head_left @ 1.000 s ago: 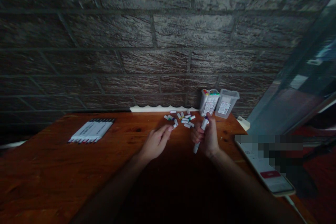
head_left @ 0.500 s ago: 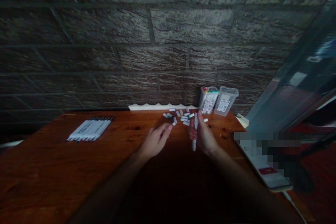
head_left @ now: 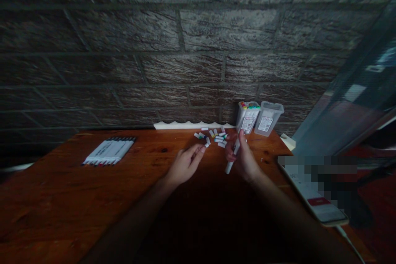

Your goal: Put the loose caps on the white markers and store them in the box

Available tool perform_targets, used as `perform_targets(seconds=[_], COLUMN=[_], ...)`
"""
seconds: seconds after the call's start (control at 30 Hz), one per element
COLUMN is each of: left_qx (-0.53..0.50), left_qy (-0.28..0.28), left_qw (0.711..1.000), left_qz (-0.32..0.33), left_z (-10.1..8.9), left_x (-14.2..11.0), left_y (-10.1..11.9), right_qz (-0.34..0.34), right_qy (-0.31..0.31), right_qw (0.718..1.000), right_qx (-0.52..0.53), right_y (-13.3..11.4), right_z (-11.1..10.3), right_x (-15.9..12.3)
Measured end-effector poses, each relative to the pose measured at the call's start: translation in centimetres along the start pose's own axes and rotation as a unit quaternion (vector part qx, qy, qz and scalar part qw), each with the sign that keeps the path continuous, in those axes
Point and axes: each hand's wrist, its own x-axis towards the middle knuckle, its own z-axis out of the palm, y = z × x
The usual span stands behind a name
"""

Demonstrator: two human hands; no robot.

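Observation:
Between thumb and fingertips, my left hand [head_left: 185,166] pinches a small white marker cap [head_left: 207,145]. My right hand [head_left: 246,160] is closed around a white marker [head_left: 229,167], which slants with its lower end toward me; the fingers cover its middle and its upper end is partly hidden. Just beyond both hands lies a loose scatter of marker caps [head_left: 219,140], white with coloured ends in green, yellow and blue. Off to the left, several white markers with dark ends [head_left: 108,151] lie side by side in a flat row on the wooden table [head_left: 148,161].
At the back right stand a clear tub packed with colourful markers [head_left: 248,119] and a second clear tub [head_left: 267,120]. A phone [head_left: 324,206] with a cable lies along the right edge. A brick wall [head_left: 198,66] and a white scalloped strip [head_left: 192,125] border the back.
The marker in my right hand has tilted, its lower end swinging slightly left and its top to the right. My left hand keeps its pinch on the cap. The whole view has shifted slightly.

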Motion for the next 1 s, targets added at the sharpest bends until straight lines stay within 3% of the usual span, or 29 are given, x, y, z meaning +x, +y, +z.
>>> perform_targets(seconds=[0.13, 0.33, 0.7, 1.0], left_qx=[0.009, 0.006, 0.015, 0.018], left_qy=[0.0, 0.004, -0.003, -0.003], left_qw=[1.0, 1.0, 1.0, 1.0], left_qz=[0.005, 0.008, 0.006, 0.001], left_z=[0.06, 0.19, 0.3, 0.18], left_x=[-0.01, 0.04, 0.04, 0.04], left_y=[0.02, -0.07, -0.11, -0.1], right_qz=[0.058, 0.077, 0.099, -0.001], right_qy=[-0.055, -0.024, -0.029, -0.001], right_qw=[0.995, 0.993, 0.992, 1.0], right_qx=[0.066, 0.089, 0.07, 0.005], right_y=[-0.51, -0.63, -0.39, -0.03], right_z=[-0.29, -0.73, -0.55, -0.23], right_x=[-0.07, -0.09, 0.06, 0.11])
